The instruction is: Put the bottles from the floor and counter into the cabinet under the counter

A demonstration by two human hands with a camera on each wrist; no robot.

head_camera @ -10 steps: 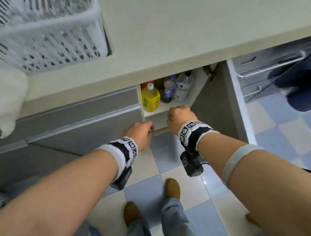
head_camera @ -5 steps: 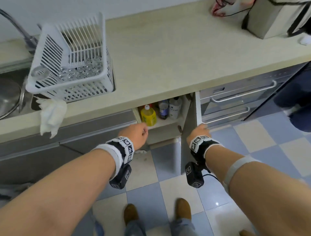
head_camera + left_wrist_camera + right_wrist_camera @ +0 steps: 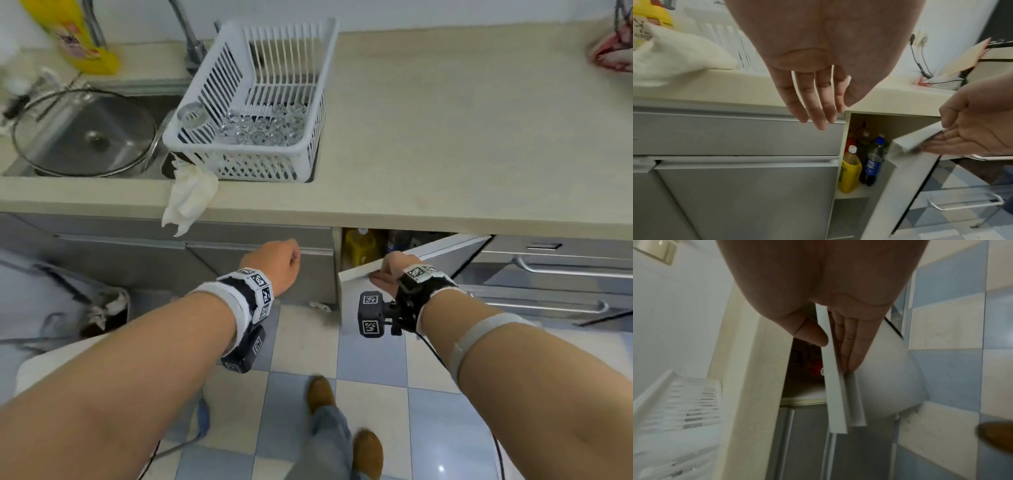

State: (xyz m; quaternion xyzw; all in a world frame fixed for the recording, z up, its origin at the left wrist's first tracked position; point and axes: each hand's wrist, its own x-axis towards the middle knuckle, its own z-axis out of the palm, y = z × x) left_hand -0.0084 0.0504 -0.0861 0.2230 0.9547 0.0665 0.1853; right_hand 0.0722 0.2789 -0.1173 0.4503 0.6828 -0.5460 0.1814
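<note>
The cabinet door (image 3: 428, 253) under the counter (image 3: 445, 137) stands partly open. My right hand (image 3: 387, 270) holds its top free edge, thumb on the inner side and straight fingers flat on the outer face (image 3: 851, 344). Inside on the shelf stand a yellow bottle (image 3: 850, 173), a dark cola bottle with a blue label (image 3: 872, 164) and a red-topped bottle (image 3: 850, 142) behind them. Only the yellow bottle (image 3: 359, 245) shows clearly past the door in the head view. My left hand (image 3: 277, 263) hangs empty in front of the closed grey door beside the cabinet, fingers relaxed (image 3: 818, 113).
On the counter sit a white dish basket (image 3: 253, 113) with glasses, a white cloth (image 3: 190, 198) draped over the edge, and a yellow detergent bottle (image 3: 80, 37) by the sink. Drawers with bar handles (image 3: 561, 270) are right of the door. My feet (image 3: 320, 394) stand on checkered tiles.
My right hand left the shelf, took the door's edge and swung the door from wide open to partly open. My left hand drew back from the cabinet. The view rose to show the counter.
</note>
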